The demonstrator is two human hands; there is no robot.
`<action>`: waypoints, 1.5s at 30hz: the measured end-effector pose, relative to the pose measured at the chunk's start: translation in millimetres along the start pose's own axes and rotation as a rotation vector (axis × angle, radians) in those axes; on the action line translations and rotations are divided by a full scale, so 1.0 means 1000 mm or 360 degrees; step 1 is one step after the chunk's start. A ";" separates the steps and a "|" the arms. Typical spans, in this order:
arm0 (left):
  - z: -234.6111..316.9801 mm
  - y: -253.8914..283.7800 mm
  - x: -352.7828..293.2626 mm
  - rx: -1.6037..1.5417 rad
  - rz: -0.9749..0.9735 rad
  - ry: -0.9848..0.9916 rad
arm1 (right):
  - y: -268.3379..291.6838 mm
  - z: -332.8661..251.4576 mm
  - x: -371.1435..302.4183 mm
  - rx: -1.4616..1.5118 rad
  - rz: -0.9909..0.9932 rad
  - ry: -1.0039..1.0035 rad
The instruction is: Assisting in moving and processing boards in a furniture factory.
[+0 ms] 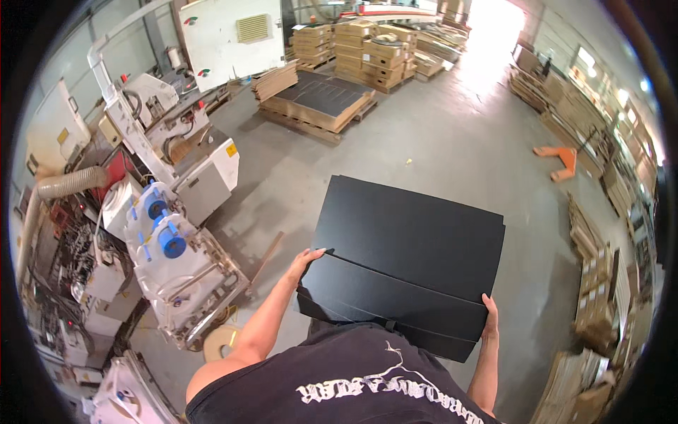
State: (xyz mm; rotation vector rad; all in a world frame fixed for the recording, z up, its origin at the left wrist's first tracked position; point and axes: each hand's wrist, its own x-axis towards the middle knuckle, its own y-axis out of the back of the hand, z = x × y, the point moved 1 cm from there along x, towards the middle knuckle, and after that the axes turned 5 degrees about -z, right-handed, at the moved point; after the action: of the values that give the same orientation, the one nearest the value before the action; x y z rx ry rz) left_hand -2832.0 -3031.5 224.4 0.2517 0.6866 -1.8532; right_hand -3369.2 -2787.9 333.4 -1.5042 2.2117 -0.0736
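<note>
A stack of flat black boards [413, 237] is held level in front of my waist. The large board reaches farthest forward, and narrower black boards [388, 290] lie across its near part, close to my shirt. My left hand [308, 259] grips the stack's left edge, its thumb on top. At the right edge, my right hand [490, 311] is closed around the side, with its fingertips showing at the corner. The undersides of the boards and most of my fingers beneath them are hidden.
A white machine [169, 261] with blue parts stands at left. Ahead is a pallet [304, 127] of boards, with stacked cartons [385, 60] behind it. An orange pallet jack [565, 161] and stacks of panels [579, 116] line the right side. Grey floor [438, 155] lies between.
</note>
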 end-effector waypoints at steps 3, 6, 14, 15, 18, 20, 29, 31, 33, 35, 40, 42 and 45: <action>0.049 0.002 0.130 0.0080 -0.0162 -0.0048 | -0.010 -0.034 0.142 -0.0035 -0.0064 0.0067; 0.122 -0.023 0.226 0.0004 -0.0006 -0.0017 | -0.012 -0.061 0.251 -0.0033 -0.0101 0.0024; 0.324 -0.084 0.473 0.0308 0.0114 0.0049 | -0.012 -0.147 0.543 0.0322 -0.0041 -0.0049; 0.337 -0.083 0.512 0.0372 0.0164 0.0057 | -0.005 -0.154 0.586 0.0305 -0.0064 -0.0048; 0.408 -0.122 0.613 0.0363 0.0174 0.0027 | -0.004 -0.197 0.717 0.0134 0.0034 0.0063; 0.448 -0.147 0.669 0.0264 0.0193 -0.0017 | -0.001 -0.242 0.808 0.0082 0.0024 0.0009; 0.563 -0.142 0.950 -0.0219 0.0139 -0.0254 | -0.073 -0.406 1.174 -0.0212 -0.0252 -0.0023; 0.591 -0.132 1.020 -0.0148 0.0226 -0.0295 | -0.093 -0.429 1.254 -0.0225 -0.0276 -0.0046; 0.623 -0.126 1.100 -0.0054 0.0399 -0.0332 | -0.107 -0.445 1.334 -0.0213 -0.0277 -0.0083; 0.675 -0.119 1.171 0.0051 0.0555 -0.0358 | -0.111 -0.462 1.409 -0.0197 -0.0262 -0.0110; 0.790 -0.122 1.318 -0.0045 -0.0010 -0.0375 | -0.129 -0.514 1.574 -0.0073 -0.0197 -0.0203; 0.844 -0.140 1.361 -0.0021 -0.0002 -0.0424 | -0.149 -0.536 1.628 -0.0025 -0.0214 -0.0167; 0.907 -0.156 1.428 0.0079 0.0228 -0.0312 | -0.177 -0.573 1.732 -0.0073 -0.0227 -0.0088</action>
State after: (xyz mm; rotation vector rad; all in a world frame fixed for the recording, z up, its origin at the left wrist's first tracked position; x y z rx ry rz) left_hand -3390.9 -4632.4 325.6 0.1448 0.4762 -1.7320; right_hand -3956.1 -4524.0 304.3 -1.6673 2.0739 -0.0265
